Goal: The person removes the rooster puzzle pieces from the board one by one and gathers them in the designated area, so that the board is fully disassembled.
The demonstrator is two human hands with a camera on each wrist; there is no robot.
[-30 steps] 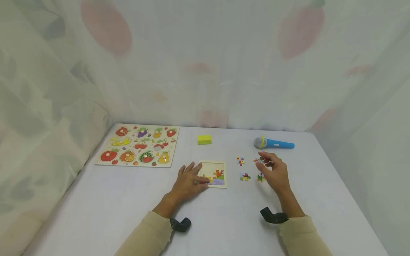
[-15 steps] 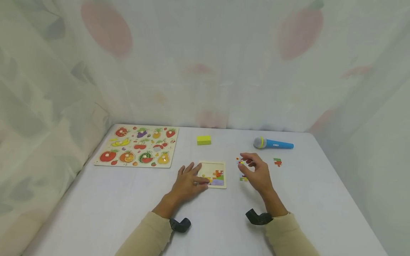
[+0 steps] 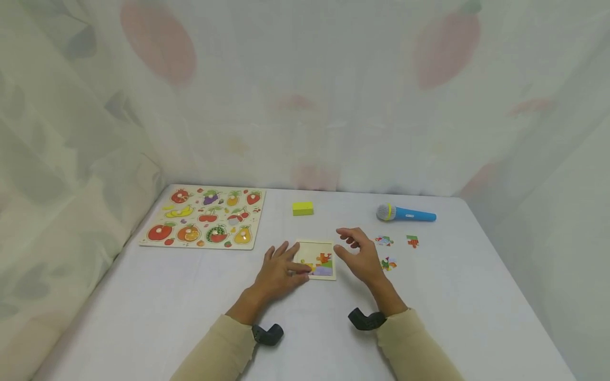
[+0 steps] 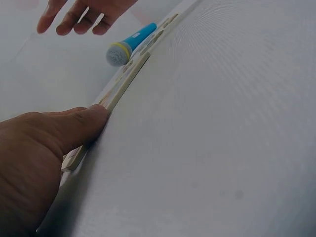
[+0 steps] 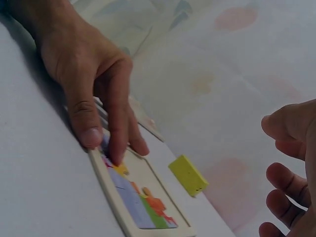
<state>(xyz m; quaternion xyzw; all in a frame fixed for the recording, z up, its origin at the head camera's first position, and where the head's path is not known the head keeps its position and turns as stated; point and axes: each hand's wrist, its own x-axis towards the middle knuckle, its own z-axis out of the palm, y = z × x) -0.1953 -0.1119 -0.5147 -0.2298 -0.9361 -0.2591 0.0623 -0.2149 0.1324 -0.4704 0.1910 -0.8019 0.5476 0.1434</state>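
Note:
The left hand (image 3: 281, 270) rests on a small wooden puzzle tray (image 3: 316, 247), its thumb and fingertips on the near left side. Joined pieces (image 3: 324, 271) with an orange, green and purple picture fill the tray's lower part; its upper part is bare. Just right of the tray the right hand (image 3: 359, 256) hovers, thumb and fingers bent loosely apart. Nothing shows between them in the right wrist view, where the thumb (image 5: 286, 123) is apart from the fingers. Loose jigsaw pieces lie beyond that hand: one green and red (image 3: 412, 241), one pale (image 3: 384, 241), one multicoloured (image 3: 388, 263).
A fruit peg board (image 3: 202, 217) lies at the back left of the white-covered table. Behind the tray stands a yellow block (image 3: 302, 208), and a blue toy microphone (image 3: 407, 212) lies at the back right. Patterned curtains hang around the table.
The right hand has travelled left, from above the loose pieces to beside the tray, uncovering pieces on the right and covering those nearer the tray. The left hand has kept its place.

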